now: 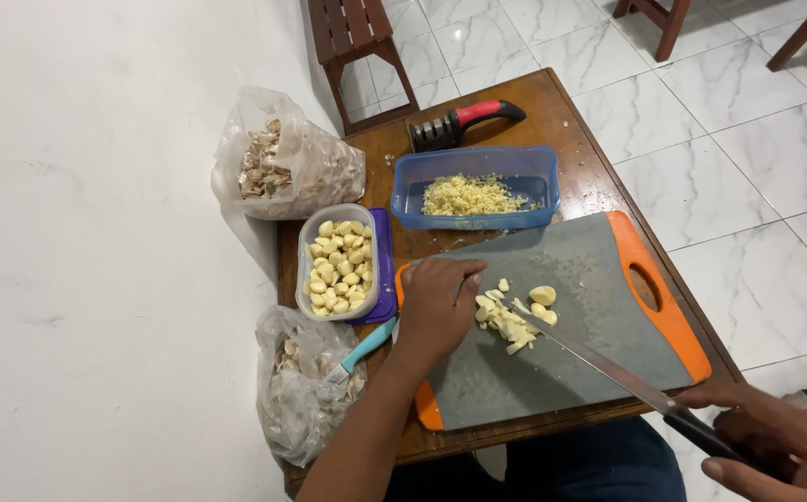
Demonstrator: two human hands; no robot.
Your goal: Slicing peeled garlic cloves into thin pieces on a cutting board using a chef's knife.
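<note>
White marble-look floor tiles (757, 139) fill the room, with dark wooden chair legs (357, 46) at twelve o'clock. On them stands a small brown wooden table (552, 112), its top crowded.

The largest thing on it is a grey plastic cutting board with orange ends (589, 325), lying at the table's five o'clock side. Near the board's centre-left sits a pile of sliced pale garlic cloves (510, 316), with a couple of whole ones at its two o'clock edge.

The left hand (436, 307) rests flat-curled on the board's left end, fingertips bent down and touching the pile from nine o'clock. The right hand (775, 442), at the frame's four o'clock corner, is wrapped round the black handle of a long steel kitchen knife (599, 363); the blade runs toward ten o'clock and its tip reaches the pile.

At twelve o'clock from the board is a blue rectangular plastic tub (478, 218) holding minced garlic. At nine o'clock, a clear rectangular tub (337, 265) of peeled whole cloves sits on a purple lid (385, 279). Two clear plastic bags of papery garlic skins (as far as can be told) lie at ten o'clock (283, 167) and seven o'clock (297, 395); a light-blue-handled small knife (362, 351) pokes into the lower one. A black-and-red knife sharpener (464, 123) lies beyond the blue tub.
</note>
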